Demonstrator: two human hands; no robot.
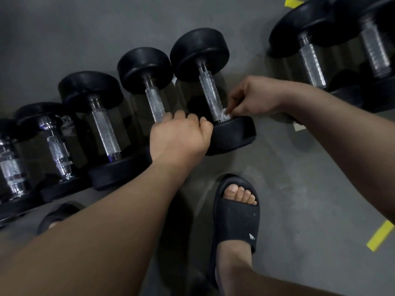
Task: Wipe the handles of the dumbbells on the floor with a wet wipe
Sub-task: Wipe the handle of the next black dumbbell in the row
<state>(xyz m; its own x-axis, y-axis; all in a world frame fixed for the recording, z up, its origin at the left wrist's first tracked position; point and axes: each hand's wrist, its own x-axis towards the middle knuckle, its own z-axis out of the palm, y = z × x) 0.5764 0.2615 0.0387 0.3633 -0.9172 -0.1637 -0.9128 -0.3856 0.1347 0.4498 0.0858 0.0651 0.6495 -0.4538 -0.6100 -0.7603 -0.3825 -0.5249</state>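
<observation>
- Floor (310, 178): smooth grey concrete, dull sheen, faint scuffs.
- Yellow tape strip (381, 238): stuck flat on floor, angled.
- Second yellow tape piece (291, 1): well beyond the strip, at frame edge.
- Light: dim, soft shadows.

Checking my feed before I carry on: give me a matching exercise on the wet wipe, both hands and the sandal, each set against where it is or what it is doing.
Things:
1 wet wipe
2 right hand
3 left hand
4 black sandal

Places or states:
A worn on a foot
B pressed to the near end of a dumbbell handle
C curled beside that dumbbell's near head
D pinching the wipe

Pairs: 1-B, 2-D, 3-C, 4-A
</observation>
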